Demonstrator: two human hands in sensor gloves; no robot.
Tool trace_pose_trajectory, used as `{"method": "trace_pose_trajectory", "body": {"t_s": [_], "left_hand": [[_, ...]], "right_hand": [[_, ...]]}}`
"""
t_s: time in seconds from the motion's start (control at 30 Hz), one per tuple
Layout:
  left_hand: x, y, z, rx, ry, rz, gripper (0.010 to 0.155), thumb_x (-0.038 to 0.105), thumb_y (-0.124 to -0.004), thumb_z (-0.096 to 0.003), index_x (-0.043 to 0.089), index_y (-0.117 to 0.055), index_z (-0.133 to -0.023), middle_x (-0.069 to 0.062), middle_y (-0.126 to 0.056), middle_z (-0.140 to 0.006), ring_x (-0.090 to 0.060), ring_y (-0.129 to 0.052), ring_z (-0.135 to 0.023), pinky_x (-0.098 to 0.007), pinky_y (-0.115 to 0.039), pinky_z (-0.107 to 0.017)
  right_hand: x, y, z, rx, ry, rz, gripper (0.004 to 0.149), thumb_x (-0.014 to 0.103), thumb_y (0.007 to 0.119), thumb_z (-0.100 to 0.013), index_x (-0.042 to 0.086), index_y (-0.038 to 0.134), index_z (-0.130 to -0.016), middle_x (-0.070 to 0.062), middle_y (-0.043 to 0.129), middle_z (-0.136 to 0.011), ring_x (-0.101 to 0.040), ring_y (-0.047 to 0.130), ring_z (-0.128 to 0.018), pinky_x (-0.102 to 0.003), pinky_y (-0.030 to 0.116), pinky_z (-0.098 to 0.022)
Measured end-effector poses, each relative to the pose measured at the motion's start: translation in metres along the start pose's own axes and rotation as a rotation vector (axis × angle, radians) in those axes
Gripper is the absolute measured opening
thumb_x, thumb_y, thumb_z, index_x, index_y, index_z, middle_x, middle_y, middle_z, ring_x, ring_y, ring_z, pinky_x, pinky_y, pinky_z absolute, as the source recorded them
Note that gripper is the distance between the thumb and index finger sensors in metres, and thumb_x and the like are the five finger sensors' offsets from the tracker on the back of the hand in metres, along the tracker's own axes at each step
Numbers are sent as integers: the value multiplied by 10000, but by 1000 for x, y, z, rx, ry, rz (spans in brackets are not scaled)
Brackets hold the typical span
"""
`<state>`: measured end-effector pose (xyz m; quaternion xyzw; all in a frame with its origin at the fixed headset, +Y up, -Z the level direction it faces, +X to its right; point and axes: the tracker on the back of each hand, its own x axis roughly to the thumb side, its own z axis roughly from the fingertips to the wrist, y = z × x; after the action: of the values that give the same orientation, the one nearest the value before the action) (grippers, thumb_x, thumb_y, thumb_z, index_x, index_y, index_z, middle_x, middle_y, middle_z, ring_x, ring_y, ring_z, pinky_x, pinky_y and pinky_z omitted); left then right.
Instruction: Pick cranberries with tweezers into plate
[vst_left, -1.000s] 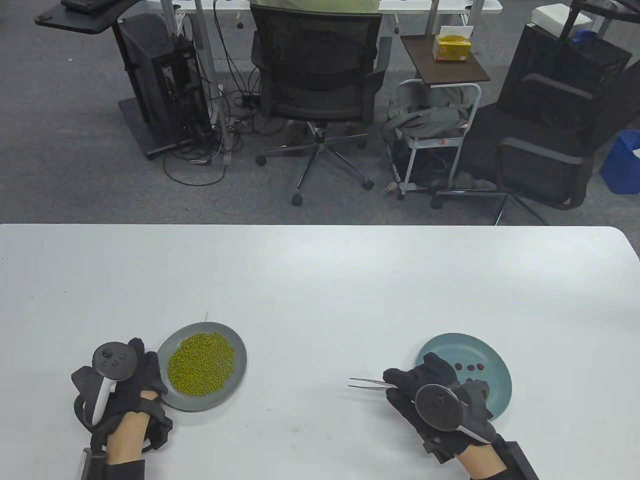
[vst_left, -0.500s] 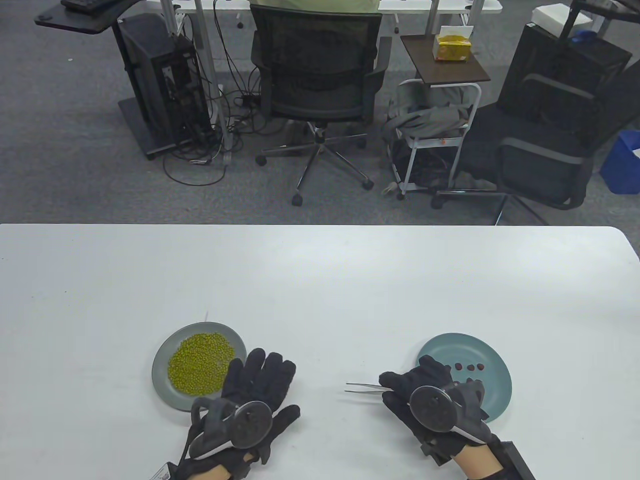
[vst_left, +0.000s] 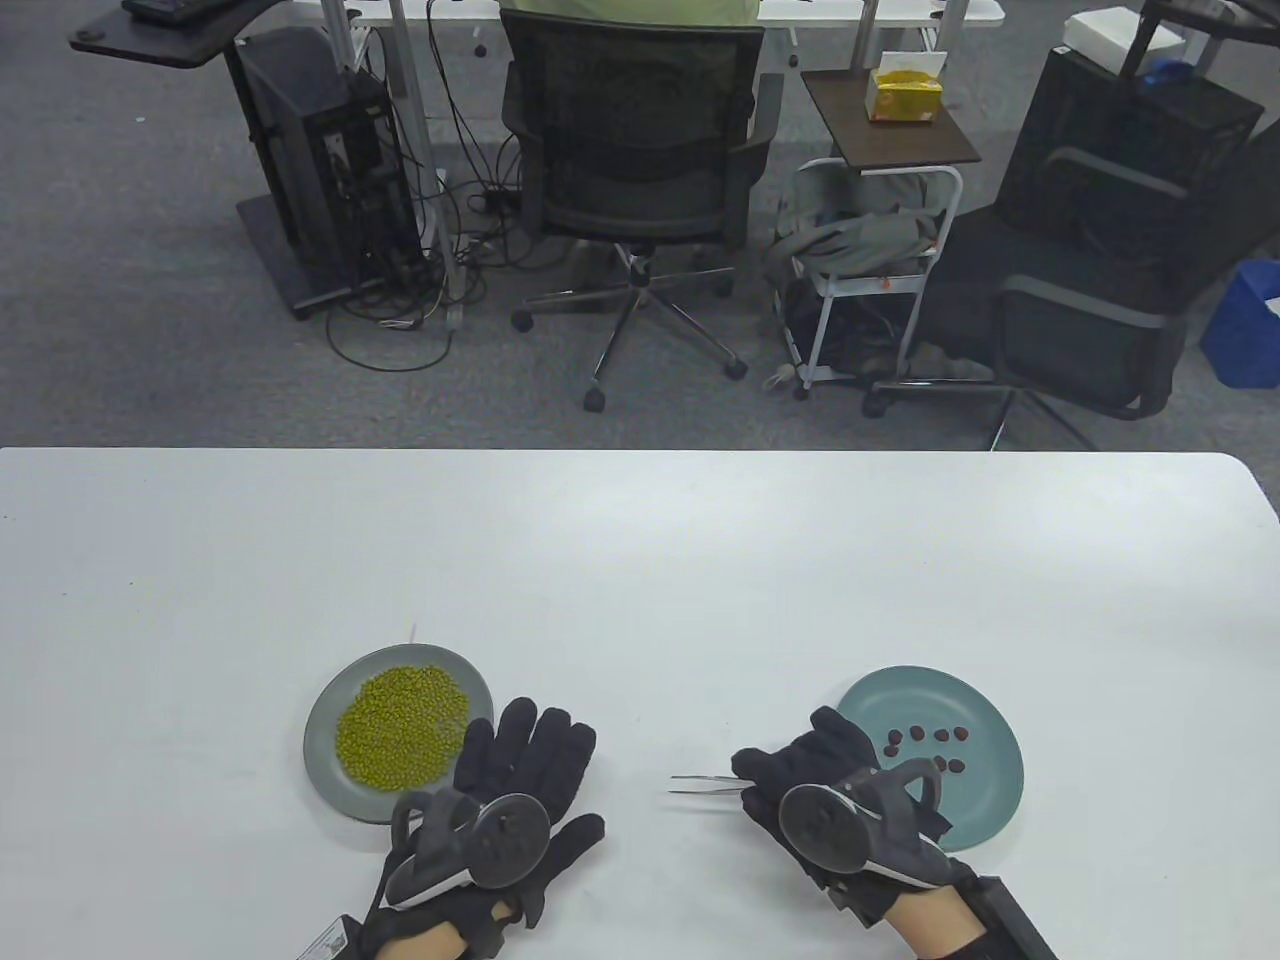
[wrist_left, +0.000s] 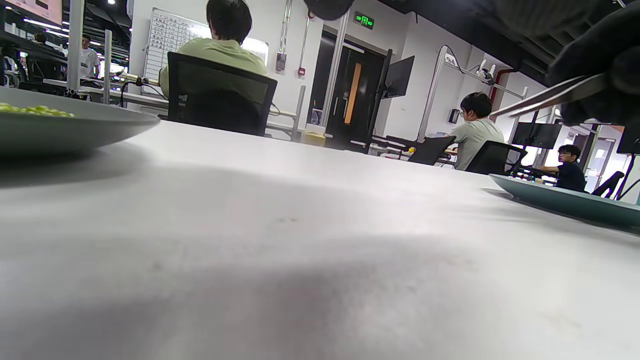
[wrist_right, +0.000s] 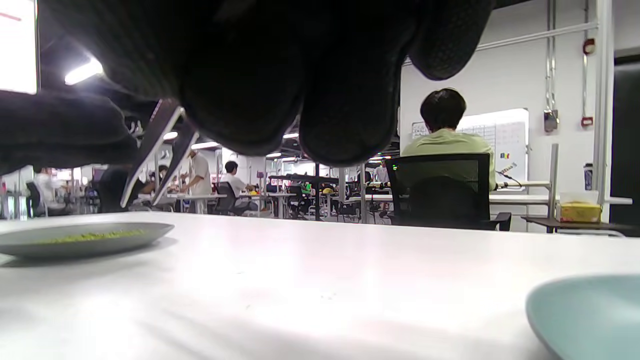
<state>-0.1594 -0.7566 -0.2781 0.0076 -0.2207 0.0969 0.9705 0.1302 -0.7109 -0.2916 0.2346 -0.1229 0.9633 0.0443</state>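
On the white table, my left hand lies flat, fingers released, beside the grey plate of green beans. My right hand grasps the tweezers. Cranberries lie in the teal plate.

Broad open white surface across the upper and middle frame, grey plate of green beans blocking the lower left, teal plate blocking the lower right, tweezers jutting into the gap between the plates
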Motion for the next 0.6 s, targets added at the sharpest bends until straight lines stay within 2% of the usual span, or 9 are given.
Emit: {"method": "trace_pose_trajectory", "body": {"t_s": [0.1,0.2,0.37,0.47,0.6], "left_hand": [[-1,1,0,9,2,6,804,688,-648,-430,370,-298,-1080,34,-387,-1132,-339,-297,-1115,-632,-294,-780],[-1,1,0,10,1,2,803,688,-648,-430,370,-300,-1080,34,-390,-1132,-340,-298,-1114,-631,-297,-780],[-1,1,1,5,-11,20,792,683,-651,-432,368,-322,-1079,31,-418,-1129,-344,-316,-1113,-631,-308,-780],[-1,2,1,10,-15,20,791,682,-651,-432,368,-324,-1079,33,-420,-1128,-343,-317,-1113,-632,-308,-780],[-2,3,2,15,-12,33,793,681,-652,-432,369,-317,-1080,29,-410,-1130,-344,-306,-1113,-631,-307,-780]], "right_hand": [[2,2,-23,45,39,11,466,510,731,-361,351,794,-794,215,915,-579,-121,919,-668,-481,530,-743],[4,5,-52,36,70,90,468,513,719,-364,365,776,-804,223,905,-594,-124,905,-687,-480,512,-750],[9,28,-96,78,171,131,464,513,700,-367,384,752,-810,228,891,-611,-126,892,-704,-479,498,-754],[11,54,-113,175,254,62,464,503,705,-367,370,758,-808,214,894,-611,-142,889,-705,-484,488,-755],[16,85,-123,339,266,207,483,509,686,-364,388,724,-831,185,916,-651,-164,859,-755,-485,459,-760]]}}
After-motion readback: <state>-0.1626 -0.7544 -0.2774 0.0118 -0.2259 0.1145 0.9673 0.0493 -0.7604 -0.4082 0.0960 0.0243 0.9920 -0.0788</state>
